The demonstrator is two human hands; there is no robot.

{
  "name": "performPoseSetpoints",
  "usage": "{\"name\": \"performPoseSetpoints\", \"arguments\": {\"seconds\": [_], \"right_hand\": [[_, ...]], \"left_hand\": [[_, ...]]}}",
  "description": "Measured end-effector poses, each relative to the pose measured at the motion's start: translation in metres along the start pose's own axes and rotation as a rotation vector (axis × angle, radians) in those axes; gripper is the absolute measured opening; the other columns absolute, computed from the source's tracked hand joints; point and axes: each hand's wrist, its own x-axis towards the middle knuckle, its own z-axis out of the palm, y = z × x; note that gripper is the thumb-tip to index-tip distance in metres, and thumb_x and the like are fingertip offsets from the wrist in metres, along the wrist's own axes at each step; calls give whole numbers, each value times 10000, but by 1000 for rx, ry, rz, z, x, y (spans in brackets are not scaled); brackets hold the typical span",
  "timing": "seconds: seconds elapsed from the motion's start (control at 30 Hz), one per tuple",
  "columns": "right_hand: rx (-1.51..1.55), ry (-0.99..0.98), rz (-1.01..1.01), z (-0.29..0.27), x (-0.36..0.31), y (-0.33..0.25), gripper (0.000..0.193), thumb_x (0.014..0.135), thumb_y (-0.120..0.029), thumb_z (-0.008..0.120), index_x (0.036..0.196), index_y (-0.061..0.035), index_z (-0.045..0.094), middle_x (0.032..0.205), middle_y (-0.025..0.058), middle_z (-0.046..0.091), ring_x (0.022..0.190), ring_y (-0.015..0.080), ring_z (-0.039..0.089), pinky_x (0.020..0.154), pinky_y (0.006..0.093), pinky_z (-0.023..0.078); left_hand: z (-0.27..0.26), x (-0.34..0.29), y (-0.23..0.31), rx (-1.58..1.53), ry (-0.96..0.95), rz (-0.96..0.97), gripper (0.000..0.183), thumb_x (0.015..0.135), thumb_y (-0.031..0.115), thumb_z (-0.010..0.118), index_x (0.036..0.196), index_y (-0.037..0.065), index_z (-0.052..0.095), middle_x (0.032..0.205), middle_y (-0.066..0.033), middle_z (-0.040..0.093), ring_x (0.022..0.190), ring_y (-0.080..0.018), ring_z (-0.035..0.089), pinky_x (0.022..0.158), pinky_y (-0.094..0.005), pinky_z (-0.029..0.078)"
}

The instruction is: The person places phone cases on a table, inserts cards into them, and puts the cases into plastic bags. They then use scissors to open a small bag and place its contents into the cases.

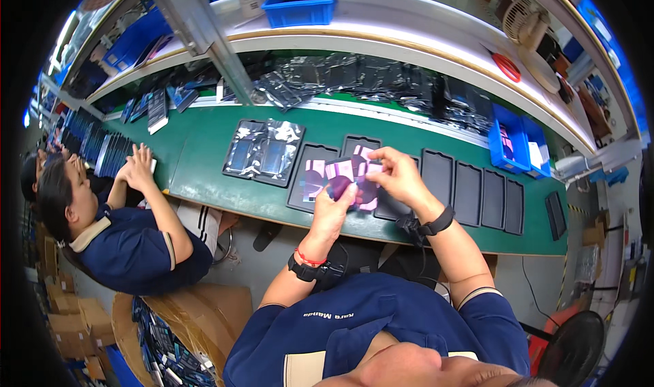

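Observation:
Several pink and purple printed cards (343, 170) are fanned out above the green table. My left hand (332, 212) grips them from below, its thumb pressed over their lower part. At the right side of the fan, my right hand (403, 178) has its fingers pinched together on a card; the fingertips partly hide what is between them. Beneath the hands lie shallow black trays (298, 195), partly covered by the cards and my arms. More black trays (436, 176) stand in a row to the right.
Clear plastic bags with dark flat panels (264, 152) lie left of my hands. Blue bins (509, 145) stand at the table's right end. Bagged items (354, 73) are piled below the shelf (415, 36). A co-worker (129, 230) sits at the left, beside an open carton (225, 312).

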Motion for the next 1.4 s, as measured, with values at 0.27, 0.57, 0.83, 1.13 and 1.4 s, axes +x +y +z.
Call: {"name": "performPoseSetpoints", "arguments": {"seconds": [0.27, 0.57, 0.83, 1.13, 1.4], "right_hand": [[-713, 396, -173, -39, -33, 27, 370, 692, -234, 726, 980, -33, 609, 891, 106, 588, 844, 260, 539, 744, 368, 426], [-262, 469, 193, -94, -48, 65, 240, 664, -109, 739, 829, -22, 587, 635, 76, 599, 602, 200, 591, 565, 312, 461], [2, 410, 164, -94, -79, 47, 257, 746, -214, 711, 860, -5, 616, 622, 69, 613, 597, 128, 598, 531, 276, 469], [246, 422, 237, -132, -98, 78, 231, 706, -163, 757, 734, -11, 586, 613, 9, 580, 570, 52, 512, 521, 212, 421], [-321, 516, 343, -167, -103, 88, 231, 654, -148, 739, 775, -9, 599, 692, 109, 598, 615, 259, 577, 581, 355, 453]], "left_hand": [[29, 6, -12, 65, -84, -6, 173, 838, 0, 566, 1008, -28, 571, 925, -105, 633, 835, -174, 619, 788, -300, 495], [72, 17, -31, -168, -199, -180, 190, 927, 125, 450, 1042, -9, 522, 919, -131, 618, 787, -177, 615, 737, -309, 504], [121, 20, -55, 99, -296, -160, 165, 820, -16, 589, 981, -29, 555, 870, -132, 641, 751, -180, 632, 696, -297, 532], [162, 18, -71, 137, -351, -257, 186, 807, 2, 618, 986, -29, 582, 900, -106, 638, 803, -171, 625, 732, -288, 523], [157, 30, -85, 47, -268, -269, 150, 869, 15, 534, 1010, -16, 577, 957, -96, 626, 832, -179, 619, 738, -299, 509]]}}
